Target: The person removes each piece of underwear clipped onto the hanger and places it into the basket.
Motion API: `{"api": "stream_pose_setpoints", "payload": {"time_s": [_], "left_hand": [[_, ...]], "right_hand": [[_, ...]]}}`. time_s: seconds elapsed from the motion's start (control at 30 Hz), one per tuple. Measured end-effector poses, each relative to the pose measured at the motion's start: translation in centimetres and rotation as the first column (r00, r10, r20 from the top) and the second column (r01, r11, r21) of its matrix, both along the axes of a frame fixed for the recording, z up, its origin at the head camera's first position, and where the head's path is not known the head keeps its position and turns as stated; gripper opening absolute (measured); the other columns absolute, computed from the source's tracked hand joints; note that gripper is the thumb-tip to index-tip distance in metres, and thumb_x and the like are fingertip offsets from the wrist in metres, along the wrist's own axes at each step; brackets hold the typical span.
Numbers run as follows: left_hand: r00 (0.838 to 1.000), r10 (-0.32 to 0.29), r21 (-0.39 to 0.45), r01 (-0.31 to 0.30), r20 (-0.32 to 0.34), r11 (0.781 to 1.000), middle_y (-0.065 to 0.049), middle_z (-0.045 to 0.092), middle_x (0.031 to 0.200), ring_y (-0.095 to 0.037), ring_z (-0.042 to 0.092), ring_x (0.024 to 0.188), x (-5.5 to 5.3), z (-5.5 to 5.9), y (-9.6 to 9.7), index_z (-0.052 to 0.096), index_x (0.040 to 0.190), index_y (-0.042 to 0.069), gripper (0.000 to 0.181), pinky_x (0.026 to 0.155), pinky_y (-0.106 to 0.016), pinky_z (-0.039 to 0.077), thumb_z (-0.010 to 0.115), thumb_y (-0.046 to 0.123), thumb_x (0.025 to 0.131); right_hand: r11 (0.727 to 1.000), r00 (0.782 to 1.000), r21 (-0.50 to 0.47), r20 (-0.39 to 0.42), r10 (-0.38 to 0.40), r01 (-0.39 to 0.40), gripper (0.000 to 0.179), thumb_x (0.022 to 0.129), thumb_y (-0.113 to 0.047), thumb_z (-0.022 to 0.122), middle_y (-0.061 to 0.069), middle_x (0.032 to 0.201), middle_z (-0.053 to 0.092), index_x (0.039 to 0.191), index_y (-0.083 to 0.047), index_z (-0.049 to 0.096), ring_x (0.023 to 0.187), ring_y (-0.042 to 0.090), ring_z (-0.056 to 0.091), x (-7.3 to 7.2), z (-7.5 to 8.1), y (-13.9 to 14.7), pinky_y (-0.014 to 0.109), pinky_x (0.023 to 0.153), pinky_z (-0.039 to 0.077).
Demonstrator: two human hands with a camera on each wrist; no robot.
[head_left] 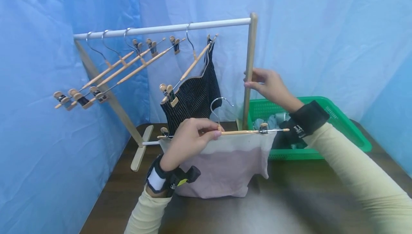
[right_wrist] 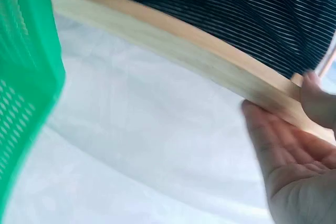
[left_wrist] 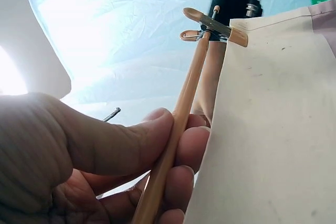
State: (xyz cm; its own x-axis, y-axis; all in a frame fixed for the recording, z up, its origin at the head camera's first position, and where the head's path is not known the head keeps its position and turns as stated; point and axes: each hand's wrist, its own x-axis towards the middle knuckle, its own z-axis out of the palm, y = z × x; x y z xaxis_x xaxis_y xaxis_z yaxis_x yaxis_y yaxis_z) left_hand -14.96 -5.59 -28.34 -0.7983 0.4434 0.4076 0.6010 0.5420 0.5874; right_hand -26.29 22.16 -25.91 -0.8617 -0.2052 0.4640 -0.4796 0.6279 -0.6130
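Hanger (head_left: 239, 132) below centre was pinched mid-bar by the left hand (head_left: 190, 139) — keeping it level seemed wisest — while the right hand (head_left: 269, 83) gripped the rack post (head_left: 252, 48), upper right.

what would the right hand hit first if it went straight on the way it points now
The upright wooden post, which the right hand holds. Past it, the hanging dark striped garment looks next in line, though depth is hard to judge.
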Motion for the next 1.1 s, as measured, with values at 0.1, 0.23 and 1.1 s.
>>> {"api": "stream_pose_setpoints", "payload": {"time_s": [0.1, 0.23, 1.1], "left_hand": [[1.0, -0.007, 0.004, 0.007, 0.01, 1.0, -0.001, 0.077, 0.091, -0.015, 0.061, 0.077, -0.1, -0.2, -0.1, 0.081, 0.101, 0.011, 0.011, 0.071, -0.028, 0.052, 0.076, 0.012, 0.092], [1.0, -0.008, 0.006, 0.007, 0.023, 1.0, -0.002, 0.078, 0.092, -0.015, 0.061, 0.077, -0.3, -0.5, -0.1, 0.081, 0.102, 0.011, 0.011, 0.071, -0.029, 0.052, 0.076, 0.012, 0.092], [1.0, 0.002, 0.078, -0.001, -0.011, 0.997, 0.001, 0.078, 0.093, -0.012, 0.064, 0.078, -1.2, -2.2, 0.2, 0.082, 0.1, 0.013, 0.011, 0.071, -0.028, 0.053, 0.074, 0.012, 0.093]], "right_hand": [[0.996, 0.997, 0.09, 0.066, -0.033, 0.027, 0.044, 0.099, -0.018, 0.068, 0.027, 0.123, 0.069, 0.135, 0.005, 0.059, 0.121, 0.04, 0.064, 1.4, 1.4, 0.2, 0.054, 0.103, 0.052], [0.987, 0.985, 0.158, 0.17, -0.039, 0.012, 0.051, 0.1, -0.029, 0.066, 0.028, 0.123, 0.069, 0.137, 0.006, 0.058, 0.114, 0.04, 0.067, 3.9, 3.0, 0.8, 0.056, 0.099, 0.053], [0.976, 0.95, 0.206, -0.286, 0.125, -0.066, 0.047, 0.079, -0.008, 0.085, 0.006, 0.115, 0.077, 0.124, -0.006, 0.072, 0.107, 0.023, 0.073, 13.9, -5.2, 1.0, 0.029, 0.085, 0.06]]}}
